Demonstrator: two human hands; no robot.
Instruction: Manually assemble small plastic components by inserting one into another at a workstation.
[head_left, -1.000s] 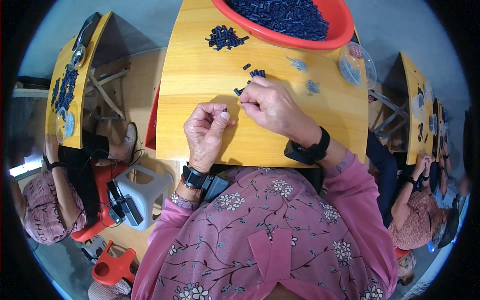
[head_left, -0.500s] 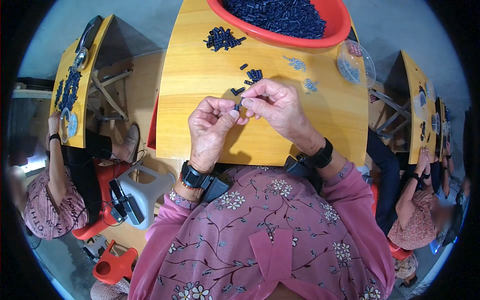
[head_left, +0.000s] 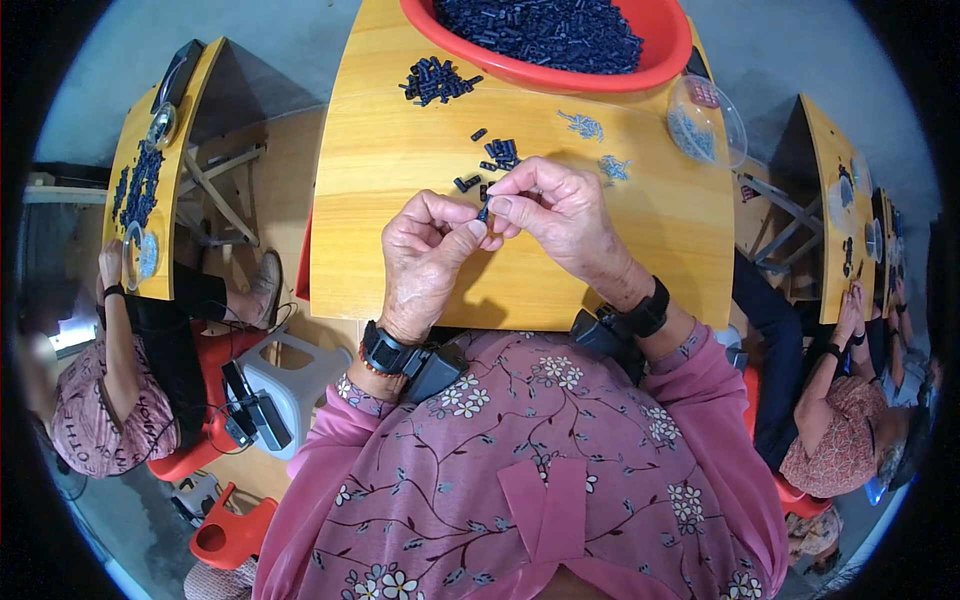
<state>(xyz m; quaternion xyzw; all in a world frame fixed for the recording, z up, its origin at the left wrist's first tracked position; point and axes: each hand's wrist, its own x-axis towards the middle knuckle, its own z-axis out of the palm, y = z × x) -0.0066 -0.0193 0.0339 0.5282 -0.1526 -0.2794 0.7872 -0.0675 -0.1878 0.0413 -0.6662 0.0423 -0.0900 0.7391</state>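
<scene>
Over the near part of the table, my left hand (head_left: 425,255) is closed, pinching a small dark blue plastic piece (head_left: 483,213) between thumb and forefinger. The fingertips of my right hand (head_left: 565,215) are pinched together at the upper end of that piece; what they hold is too small and hidden to make out. Just beyond my fingers lies a loose cluster of dark plastic pieces (head_left: 501,154). Farther right are two little heaps of silvery screw-like parts, one far (head_left: 581,125) and one nearer (head_left: 614,168).
A red basin (head_left: 560,78) full of dark pieces stands at the far edge. Left of it sits a bigger pile of dark pieces (head_left: 436,80). A clear tub (head_left: 738,130) with silvery parts is at the far right. Other people sit at tables (head_left: 190,190) on both sides.
My fingertips have shifted slightly, and the dark piece now shows more upright between them. Things on the table appear a little farther left as the view moved.
</scene>
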